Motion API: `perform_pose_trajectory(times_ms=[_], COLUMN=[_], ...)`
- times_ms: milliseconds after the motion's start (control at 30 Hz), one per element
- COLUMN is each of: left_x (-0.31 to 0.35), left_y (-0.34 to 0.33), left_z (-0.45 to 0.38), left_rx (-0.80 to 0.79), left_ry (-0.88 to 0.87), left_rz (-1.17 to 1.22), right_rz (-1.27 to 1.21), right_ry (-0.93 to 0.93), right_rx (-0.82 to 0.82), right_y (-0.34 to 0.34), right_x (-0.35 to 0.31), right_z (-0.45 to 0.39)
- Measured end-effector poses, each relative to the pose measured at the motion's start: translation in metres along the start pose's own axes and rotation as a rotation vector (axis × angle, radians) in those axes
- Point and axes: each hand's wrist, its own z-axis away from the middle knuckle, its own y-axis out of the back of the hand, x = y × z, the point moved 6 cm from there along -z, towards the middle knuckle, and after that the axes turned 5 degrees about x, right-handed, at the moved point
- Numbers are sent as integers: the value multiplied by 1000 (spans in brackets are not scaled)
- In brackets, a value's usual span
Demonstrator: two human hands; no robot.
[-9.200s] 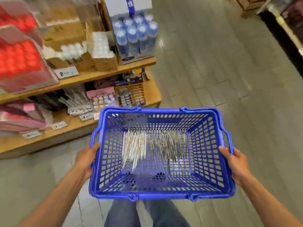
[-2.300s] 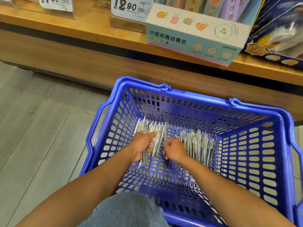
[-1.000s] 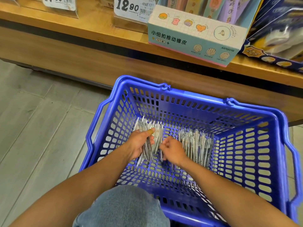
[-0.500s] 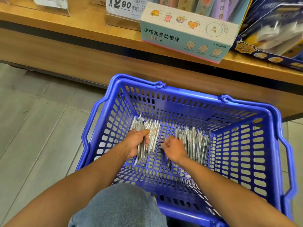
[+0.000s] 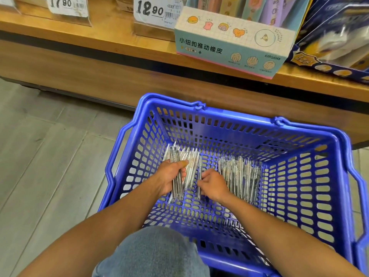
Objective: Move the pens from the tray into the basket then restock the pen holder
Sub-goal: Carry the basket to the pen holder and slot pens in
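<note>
Inside basket (image 5: pixel 311 140), left hand (image 5: pixel 169 177) now with thicker pen bundle (image 5: pixel 177 186).

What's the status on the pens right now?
Left hand gripping a bundle of pens. Right hand pinching one more. Rest lie in the basket. Nothing in the way.

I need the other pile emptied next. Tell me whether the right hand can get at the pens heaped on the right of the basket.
Probably yes. The right hand sits right beside that right-hand pile of pens on the floor of the blue basket, with nothing lying over them. It is pinching a pen from the left-hand pile, which it would likely need to drop first.
</note>
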Motion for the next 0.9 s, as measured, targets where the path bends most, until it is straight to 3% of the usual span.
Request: perform_pose_trajectory(times_ms=[167,333,400,567,900], left_x=[2,2,1,4,3], left_y=[-3,-4,-1,0,0], left_z=[0,1,-1,2,0], left_rx=[-29,-30,-1,18,11], left_ry=[-64,-38,-22,-27,-24], left_rz=[21,76,62,27,11], right_rz=[-352,-393,-334,68,382], right_ry=[196,222,174,-106,-289], right_rx=[-88,-100,-43,375,352], right_y=[-3,-3,5,61,65], right_x=[-52,-64,-52,12,26], right_z=[14,20,15,4,4])
